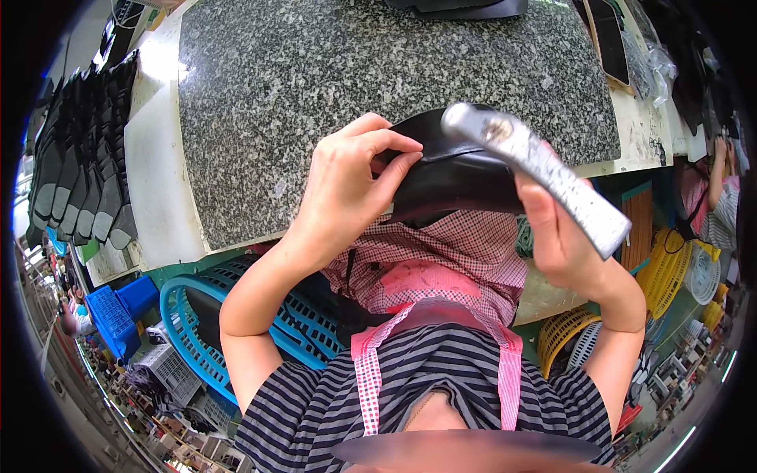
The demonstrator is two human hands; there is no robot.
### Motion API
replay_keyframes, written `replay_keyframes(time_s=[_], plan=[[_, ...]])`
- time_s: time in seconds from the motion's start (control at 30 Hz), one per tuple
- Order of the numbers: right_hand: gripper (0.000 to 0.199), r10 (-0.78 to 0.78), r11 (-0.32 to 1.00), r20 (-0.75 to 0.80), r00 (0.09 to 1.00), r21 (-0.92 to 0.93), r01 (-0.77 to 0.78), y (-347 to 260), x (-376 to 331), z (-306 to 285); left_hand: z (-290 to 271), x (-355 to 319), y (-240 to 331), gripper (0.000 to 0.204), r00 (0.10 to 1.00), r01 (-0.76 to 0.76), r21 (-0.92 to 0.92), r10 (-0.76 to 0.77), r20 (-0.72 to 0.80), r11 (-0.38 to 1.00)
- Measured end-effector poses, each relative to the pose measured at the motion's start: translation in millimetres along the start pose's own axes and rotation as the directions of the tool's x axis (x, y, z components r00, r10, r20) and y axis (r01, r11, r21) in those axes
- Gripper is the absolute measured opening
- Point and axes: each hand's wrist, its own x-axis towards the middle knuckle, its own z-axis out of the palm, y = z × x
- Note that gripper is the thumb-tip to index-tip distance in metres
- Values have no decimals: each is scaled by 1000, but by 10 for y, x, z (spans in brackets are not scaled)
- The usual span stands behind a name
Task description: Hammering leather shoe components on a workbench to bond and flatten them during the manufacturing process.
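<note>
A piece of glossy black leather (461,189) with a seam across it lies at the near edge of the speckled granite slab (378,75), its lower part hanging toward my lap. Thumb and forefinger of my left hand (347,169) pinch its left part by the seam. Above the leather's right side, my right hand (556,236) grips a hammer (564,185). The hammer's long metal head is raised toward me and hides most of the handle. The leather's underside is out of sight.
Overlapping black cut pieces (83,158) are stacked on the left of the worktable, and more dark pieces (465,8) lie at the slab's far edge. A phone-like dark rectangle (607,39) rests at far right. Blue (177,331) and yellow baskets (666,268) stand below; another person (717,205) is at right.
</note>
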Motion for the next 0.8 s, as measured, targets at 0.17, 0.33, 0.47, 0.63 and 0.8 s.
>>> replay_keyframes(time_s=[0.17, 0.33, 0.47, 0.63, 0.8], plan=[[22, 83, 996, 8, 997, -28, -82, 182, 173, -115, 270, 140, 2, 8, 988, -25, 18, 28, -153, 1000], [31, -75, 995, -152, 986, -76, 64, 303, 75, -45, 581, 191, 107, 9, 954, -32, -20, 25, -298, 999], [38, 356, 928, 39, 934, 100, -358, 362, 162, -86, 569, 209, 68, 14, 969, -100, -28, 90, -229, 995], [37, 169, 979, -97, 981, 132, -155, 567, 108, -14, 390, 218, -5, 20, 949, -258, 141, 278, -147, 956], [33, 120, 986, -133, 984, 135, -102, 626, 109, 26, 341, 260, 59, 19, 983, -152, 97, 161, -91, 984]])
